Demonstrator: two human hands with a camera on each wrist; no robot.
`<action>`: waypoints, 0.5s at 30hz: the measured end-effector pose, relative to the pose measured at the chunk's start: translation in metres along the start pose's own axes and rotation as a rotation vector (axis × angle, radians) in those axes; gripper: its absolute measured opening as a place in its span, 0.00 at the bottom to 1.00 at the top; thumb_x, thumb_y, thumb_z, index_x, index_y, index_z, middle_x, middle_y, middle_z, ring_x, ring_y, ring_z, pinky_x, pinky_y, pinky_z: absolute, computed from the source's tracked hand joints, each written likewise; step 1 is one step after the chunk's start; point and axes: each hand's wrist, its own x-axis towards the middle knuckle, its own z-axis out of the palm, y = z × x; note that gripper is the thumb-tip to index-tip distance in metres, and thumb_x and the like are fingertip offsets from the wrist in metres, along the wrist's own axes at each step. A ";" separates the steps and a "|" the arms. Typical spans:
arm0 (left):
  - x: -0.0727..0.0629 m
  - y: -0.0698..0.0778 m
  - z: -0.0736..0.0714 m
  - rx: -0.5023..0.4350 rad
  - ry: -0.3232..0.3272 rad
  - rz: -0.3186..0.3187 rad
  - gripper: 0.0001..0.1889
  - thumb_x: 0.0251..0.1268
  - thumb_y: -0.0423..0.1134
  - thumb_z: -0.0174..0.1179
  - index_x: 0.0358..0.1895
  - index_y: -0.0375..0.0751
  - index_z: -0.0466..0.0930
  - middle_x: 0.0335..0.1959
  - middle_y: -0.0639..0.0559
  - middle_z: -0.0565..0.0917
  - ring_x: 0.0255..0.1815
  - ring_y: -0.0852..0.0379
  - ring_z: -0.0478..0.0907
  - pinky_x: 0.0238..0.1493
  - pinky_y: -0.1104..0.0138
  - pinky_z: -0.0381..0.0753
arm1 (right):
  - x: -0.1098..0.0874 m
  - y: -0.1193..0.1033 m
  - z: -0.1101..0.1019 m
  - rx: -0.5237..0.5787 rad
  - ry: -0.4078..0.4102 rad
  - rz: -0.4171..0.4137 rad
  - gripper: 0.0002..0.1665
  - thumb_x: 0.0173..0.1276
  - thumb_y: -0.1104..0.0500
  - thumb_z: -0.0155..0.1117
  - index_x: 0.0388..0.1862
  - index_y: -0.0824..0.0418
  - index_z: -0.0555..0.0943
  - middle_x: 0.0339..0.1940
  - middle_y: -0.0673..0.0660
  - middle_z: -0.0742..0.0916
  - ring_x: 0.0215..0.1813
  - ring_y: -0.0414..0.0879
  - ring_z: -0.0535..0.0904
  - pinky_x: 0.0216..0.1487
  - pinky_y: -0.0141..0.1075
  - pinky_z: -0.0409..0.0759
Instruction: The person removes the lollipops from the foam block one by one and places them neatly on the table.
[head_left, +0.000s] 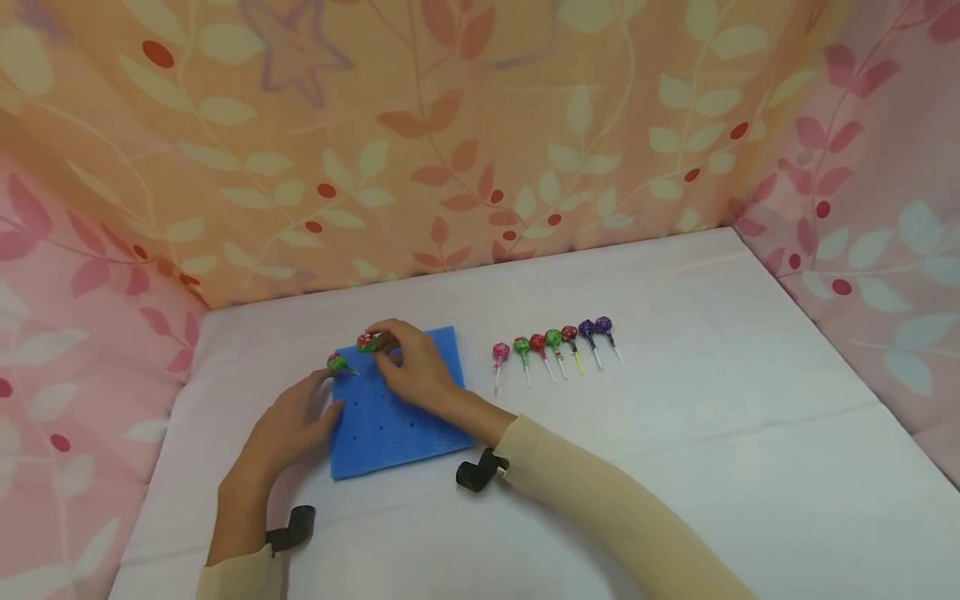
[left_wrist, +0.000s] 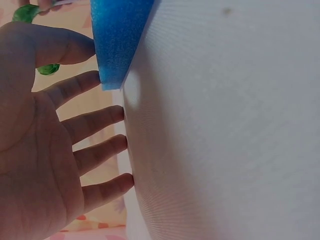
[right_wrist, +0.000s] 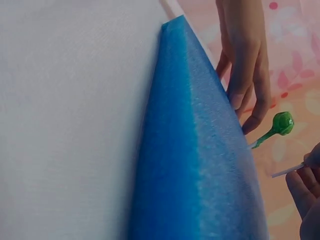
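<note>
A blue foam block (head_left: 408, 446) with small holes in its top lies on the white table. One green-wrapped lollipop (head_left: 337, 362) stands with its stick in the block's far left corner. My left hand (head_left: 288, 425) spans the block's left side, thumb and index fingertip touching it, the other fingers spread along the tabletop. Over the far edge of the block, my right hand (head_left: 415, 372) pinches a red-and-green lollipop (head_left: 366, 342). Its white stick (right_wrist: 287, 171) sticks out below the fingers in the right wrist view, the tip apart from the foam.
To the right of the block lies a row of several lollipops (head_left: 553, 337) in pink, green, red and purple wrappers, sticks toward me. Floral curtains (head_left: 480, 150) rise behind the table and at both sides. A black wrist camera (head_left: 476, 473) juts from each forearm.
</note>
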 end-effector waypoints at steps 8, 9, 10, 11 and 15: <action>0.005 0.004 0.004 -0.008 -0.006 -0.004 0.36 0.78 0.51 0.56 0.82 0.39 0.60 0.81 0.29 0.66 0.82 0.26 0.61 0.79 0.30 0.62 | -0.010 -0.001 -0.016 0.022 0.022 0.014 0.23 0.74 0.67 0.66 0.66 0.62 0.78 0.51 0.60 0.90 0.53 0.50 0.90 0.53 0.27 0.89; 0.005 0.004 0.004 -0.007 -0.005 -0.004 0.36 0.78 0.50 0.56 0.82 0.39 0.60 0.81 0.29 0.67 0.82 0.26 0.61 0.79 0.30 0.62 | -0.011 -0.001 -0.018 0.030 0.022 0.014 0.23 0.74 0.67 0.66 0.67 0.63 0.78 0.51 0.61 0.90 0.53 0.51 0.90 0.53 0.28 0.89; 0.005 0.004 0.003 -0.005 -0.003 -0.004 0.35 0.78 0.50 0.56 0.81 0.39 0.60 0.80 0.29 0.67 0.82 0.26 0.61 0.79 0.30 0.62 | -0.012 -0.001 -0.019 0.039 0.021 0.011 0.24 0.74 0.67 0.66 0.67 0.63 0.78 0.51 0.61 0.90 0.53 0.51 0.90 0.53 0.28 0.89; 0.005 0.004 0.002 -0.002 -0.003 -0.005 0.35 0.78 0.50 0.56 0.81 0.39 0.60 0.80 0.29 0.67 0.82 0.26 0.61 0.78 0.30 0.63 | -0.014 0.000 -0.020 0.044 0.018 0.010 0.24 0.74 0.67 0.66 0.67 0.63 0.77 0.51 0.61 0.90 0.53 0.51 0.90 0.53 0.29 0.90; 0.002 0.002 -0.001 0.010 -0.011 -0.023 0.35 0.79 0.50 0.56 0.82 0.38 0.59 0.81 0.29 0.66 0.82 0.25 0.61 0.78 0.30 0.63 | -0.019 -0.003 -0.024 0.053 -0.007 -0.001 0.23 0.75 0.66 0.65 0.67 0.63 0.77 0.51 0.61 0.90 0.53 0.50 0.90 0.54 0.32 0.90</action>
